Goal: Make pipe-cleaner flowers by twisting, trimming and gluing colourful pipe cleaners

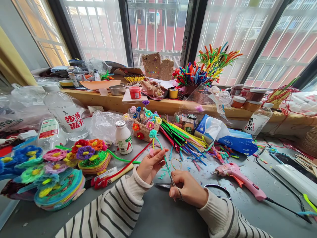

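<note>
In my left hand [150, 166] a teal pipe cleaner [166, 162] is pinched between thumb and fingers, with a small teal curled flower [153, 133] near its upper end. My right hand [190, 189] is closed around small metal scissors [180, 194], whose blades meet the lower part of the pipe cleaner; whether they cut into it I cannot tell. Beneath the right hand lies a larger pair of scissors, its dark handle [219, 189] showing on the right. Just beyond my hands stands a woven basket [143, 130] of fuzzy flowers.
A heap of coloured pipe cleaners [183, 138] lies behind my hands. A pink glue gun [241, 178] with a cord rests at right. Bright flower pieces on round coiled bases [60, 190] fill the left. A white bottle [123, 138] and blue tissue pack [235, 140] stand farther back.
</note>
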Action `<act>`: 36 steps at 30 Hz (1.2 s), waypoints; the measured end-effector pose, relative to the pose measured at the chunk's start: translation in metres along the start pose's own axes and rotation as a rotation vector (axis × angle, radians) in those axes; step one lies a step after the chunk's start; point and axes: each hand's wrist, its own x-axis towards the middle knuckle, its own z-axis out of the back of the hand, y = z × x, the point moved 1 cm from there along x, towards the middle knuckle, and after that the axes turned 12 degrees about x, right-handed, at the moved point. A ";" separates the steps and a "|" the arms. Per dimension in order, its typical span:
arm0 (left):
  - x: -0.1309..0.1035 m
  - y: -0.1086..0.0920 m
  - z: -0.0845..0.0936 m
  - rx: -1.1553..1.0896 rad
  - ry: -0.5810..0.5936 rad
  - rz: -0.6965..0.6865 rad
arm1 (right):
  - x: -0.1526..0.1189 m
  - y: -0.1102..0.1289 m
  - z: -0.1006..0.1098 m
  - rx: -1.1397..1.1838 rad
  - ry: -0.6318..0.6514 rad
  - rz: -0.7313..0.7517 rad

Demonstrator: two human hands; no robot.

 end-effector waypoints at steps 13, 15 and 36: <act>0.001 0.004 -0.001 -0.046 -0.011 0.010 | 0.000 -0.003 -0.002 0.049 -0.108 -0.036; -0.001 0.003 -0.002 -0.033 -0.001 0.003 | 0.000 -0.003 -0.001 0.035 -0.126 -0.029; -0.013 -0.001 -0.015 0.699 0.230 -0.297 | 0.000 -0.008 0.004 0.049 -0.196 -0.038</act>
